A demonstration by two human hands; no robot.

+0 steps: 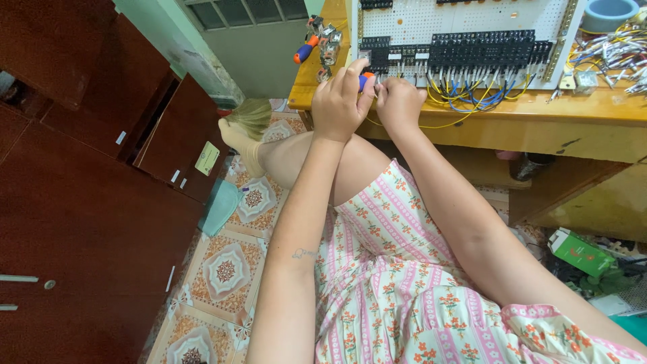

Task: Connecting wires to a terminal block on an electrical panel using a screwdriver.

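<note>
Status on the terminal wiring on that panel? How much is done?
Done: blue and yellow wires already hang from the long terminal block row. In hand: left hand holds a blue-orange screwdriver at the row's left end, right hand beside it by a loose yellow wire. Left: loose wires piled on the bench.

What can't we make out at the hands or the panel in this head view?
- Screwdriver: only a bit of blue and orange handle shows; left hand covers the rest, tip hidden.
- What right hand pinches: hidden by its own fingers.
- White panel: top cut off by the frame edge.
- Terminal strip screws: too small.
- Wire pile: blurred, cut off at right.
</note>
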